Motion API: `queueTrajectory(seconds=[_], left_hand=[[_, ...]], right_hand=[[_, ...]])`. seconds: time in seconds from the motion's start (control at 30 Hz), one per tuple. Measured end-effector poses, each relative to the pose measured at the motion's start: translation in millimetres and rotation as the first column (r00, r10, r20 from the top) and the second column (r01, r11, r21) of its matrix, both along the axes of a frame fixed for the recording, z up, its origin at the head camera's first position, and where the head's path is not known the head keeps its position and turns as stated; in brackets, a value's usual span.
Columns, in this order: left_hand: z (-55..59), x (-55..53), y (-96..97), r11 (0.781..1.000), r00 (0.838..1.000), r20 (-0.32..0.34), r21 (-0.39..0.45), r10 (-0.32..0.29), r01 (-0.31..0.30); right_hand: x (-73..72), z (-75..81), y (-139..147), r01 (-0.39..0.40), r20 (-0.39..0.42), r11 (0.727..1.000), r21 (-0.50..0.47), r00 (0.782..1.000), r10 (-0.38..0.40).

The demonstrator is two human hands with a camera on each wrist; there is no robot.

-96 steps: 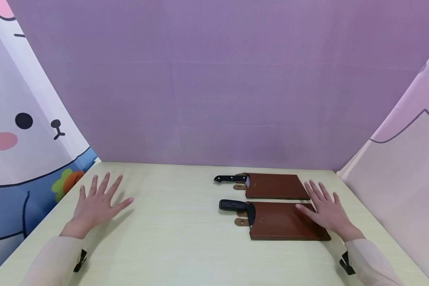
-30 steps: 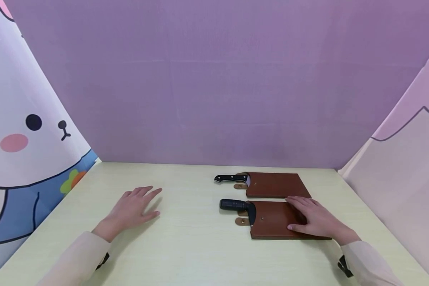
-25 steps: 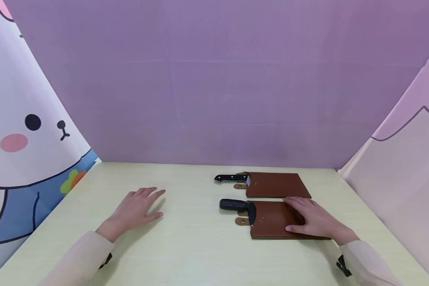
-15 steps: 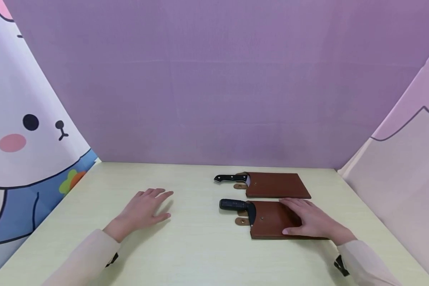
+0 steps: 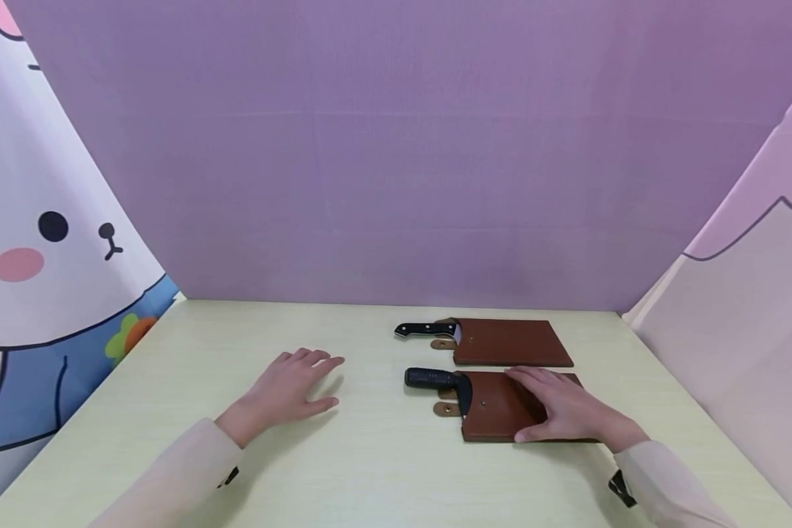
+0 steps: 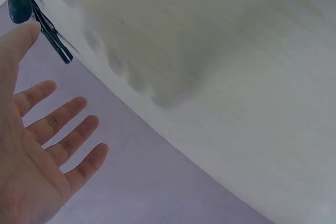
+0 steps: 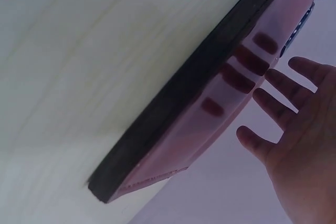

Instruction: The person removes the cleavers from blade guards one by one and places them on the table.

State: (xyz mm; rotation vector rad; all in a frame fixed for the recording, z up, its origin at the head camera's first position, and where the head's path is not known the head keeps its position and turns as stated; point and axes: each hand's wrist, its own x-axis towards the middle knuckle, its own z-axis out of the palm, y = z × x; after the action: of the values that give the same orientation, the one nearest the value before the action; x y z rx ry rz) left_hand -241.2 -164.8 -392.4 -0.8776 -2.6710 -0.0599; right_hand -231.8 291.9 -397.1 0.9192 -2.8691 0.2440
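Observation:
Two knives lie on the table in brown leather sheaths, handles to the left and most of each blade hidden. The near knife (image 5: 429, 378) has a thick ribbed black handle; its sheath (image 5: 491, 414) lies under my right hand (image 5: 561, 407). That hand arches over the sheath, thumb by the near edge and fingers by the far one; the right wrist view shows loosely bent fingers (image 7: 273, 106) above the leather. Left of the handles, my left hand (image 5: 284, 396) hovers over the table, fingers relaxed and holding nothing. Both black handles (image 6: 20, 3) appear beyond its thumb in the left wrist view.
Behind the near one lies the far knife (image 5: 429, 330), its black handle riveted, in its own sheath (image 5: 511, 342). Small snap straps (image 5: 447, 409) stick out at the sheath mouths. A purple cloth (image 5: 396, 161) stands along the back edge of the pale table (image 5: 369, 469).
My left hand has moved right across the table toward the knife handles. My right hand has come in from the right over the near sheath and slid left, thumb lowering toward its near edge.

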Motion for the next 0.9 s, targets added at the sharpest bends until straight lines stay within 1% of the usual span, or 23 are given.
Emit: queueTrajectory(seconds=[0.23, 0.4, 0.67, 0.83, 0.9], left_hand=[[1.6, -2.8, 14.7, 0.999, 0.999, 0.003, -0.018, -0.046, 0.046], [2.0, -4.7, 26.1, 0.996, 0.997, -0.003, -0.026, -0.082, 0.082], [-0.5, -6.1, 42.5, 0.993, 0.994, 0.002, -0.033, -0.111, 0.111], [-0.6, -8.2, 53.5, 0.993, 0.992, 0.029, -0.012, -0.121, 0.121], [-0.9, -9.9, 58.2, 0.993, 0.992, 0.037, -0.015, -0.118, 0.119]], right_hand=[[-1.2, -0.2, -4, 0.001, 0.042, 1.000, 0.008, 0.999, -0.001], [-2.9, -1.5, -6, -0.002, 0.089, 1.000, 0.015, 0.996, 0.000], [-5.4, -1.1, -10, 0.003, 0.164, 0.999, 0.038, 0.986, -0.009], [-7.8, -1.0, -10, -0.007, 0.169, 0.999, 0.041, 0.986, 0.000], [-8.7, -1.3, -10, -0.011, 0.171, 0.999, 0.044, 0.985, 0.003]])
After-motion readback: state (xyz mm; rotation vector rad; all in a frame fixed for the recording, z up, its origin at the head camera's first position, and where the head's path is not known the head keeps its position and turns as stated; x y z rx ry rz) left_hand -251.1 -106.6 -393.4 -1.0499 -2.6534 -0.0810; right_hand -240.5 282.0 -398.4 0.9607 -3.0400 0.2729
